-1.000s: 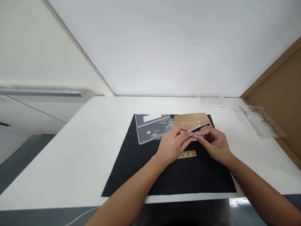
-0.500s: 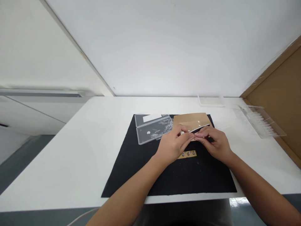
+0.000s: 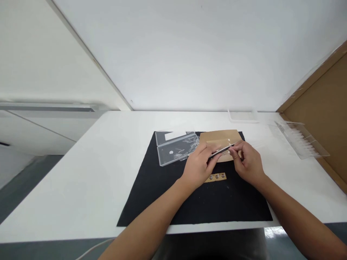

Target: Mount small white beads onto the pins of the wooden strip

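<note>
The left hand (image 3: 199,163) grips a slim dark strip with a pale edge (image 3: 220,152), its thumb on the near side and its fingers on the far side. The strip slants from that hand up toward the right and far, above the near part of a brown sheet (image 3: 218,135). The right hand (image 3: 248,162) has its thumb and forefinger drawn close at the strip's right end; whether they pinch the strip or something tiny beside it, I cannot tell.

Half a second ago the fingertips of both hands meet, with the strip showing just beyond them; now the hands stand apart and the strip spans the gap between them. The rest keeps its place: the open clear case (image 3: 177,148) with clear slivers lies left of the hands, and the small tan card (image 3: 220,179) with three metal pieces lies on the near side. These rest on a black mat (image 3: 217,207) on a white table (image 3: 81,187). A clear tray (image 3: 300,142) stands at the right.
</note>
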A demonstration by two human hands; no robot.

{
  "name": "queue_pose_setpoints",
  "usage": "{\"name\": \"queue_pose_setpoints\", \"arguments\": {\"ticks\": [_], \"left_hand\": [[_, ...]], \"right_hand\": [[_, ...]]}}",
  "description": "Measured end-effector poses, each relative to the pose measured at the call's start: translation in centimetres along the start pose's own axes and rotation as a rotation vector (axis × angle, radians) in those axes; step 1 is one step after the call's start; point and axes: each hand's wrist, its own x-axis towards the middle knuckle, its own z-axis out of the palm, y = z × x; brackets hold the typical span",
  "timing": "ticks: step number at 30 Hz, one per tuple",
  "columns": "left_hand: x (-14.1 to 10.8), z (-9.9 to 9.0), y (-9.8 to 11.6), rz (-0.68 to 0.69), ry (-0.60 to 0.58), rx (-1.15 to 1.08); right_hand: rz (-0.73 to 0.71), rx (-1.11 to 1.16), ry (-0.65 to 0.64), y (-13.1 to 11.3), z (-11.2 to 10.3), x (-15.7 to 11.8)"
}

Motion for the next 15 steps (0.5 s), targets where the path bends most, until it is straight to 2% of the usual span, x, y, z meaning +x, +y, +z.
{"name": "queue_pose_setpoints", "arguments": {"ticks": [5, 11, 15], "left_hand": [[0.17, 0.2, 0.04, -0.031, 0.065, -0.094], [0.43, 0.26, 0.48, -0.162, 0.041, -0.223], [0.36, 0.43, 0.8, -0.235, 0.02, -0.342]], "right_hand": [[-0.004, -0.113, 0.035, 0.06, 0.03, 0.17], [0.036, -0.219, 0.072, 0.28, 0.48, 0.12], [0.081, -0.185, 0.066, 0.31, 0.78, 0.24]]}}
